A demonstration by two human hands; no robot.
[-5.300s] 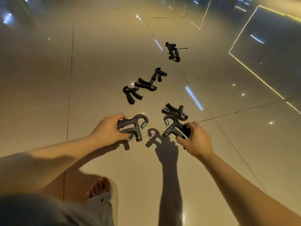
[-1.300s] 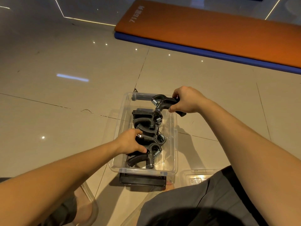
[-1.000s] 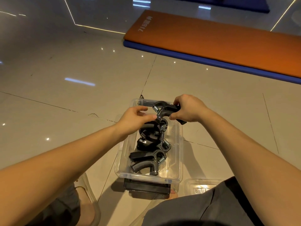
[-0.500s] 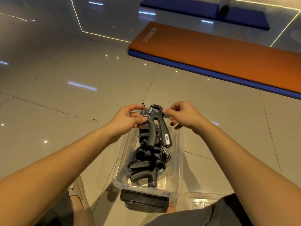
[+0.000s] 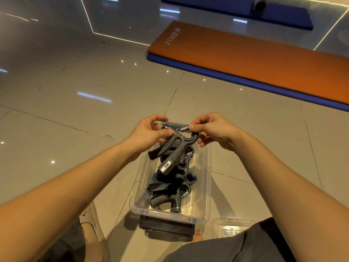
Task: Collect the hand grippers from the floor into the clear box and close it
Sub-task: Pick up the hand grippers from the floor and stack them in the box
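Observation:
A clear plastic box (image 5: 206, 186) stands on the tiled floor in front of me, with several black hand grippers (image 5: 170, 195) piled inside. Above its far end I hold one more black hand gripper (image 5: 172, 148), handles hanging down toward the box. My left hand (image 5: 149, 132) pinches its top left part beside a handle. My right hand (image 5: 211, 129) pinches the top by the metal spring (image 5: 184, 128). The box's far wall is partly hidden behind my hands.
The clear lid (image 5: 229, 228) lies on the floor at the box's near right, partly under my knee. A black object (image 5: 166, 226) sits under the box's near end. An orange mat (image 5: 255, 61) on a blue mat (image 5: 236, 12) lies far right.
Earlier I picked grippers off the floor, then stood over the box. In the last second my left hand left the pile and joined the right on one gripper, which turned handles-down.

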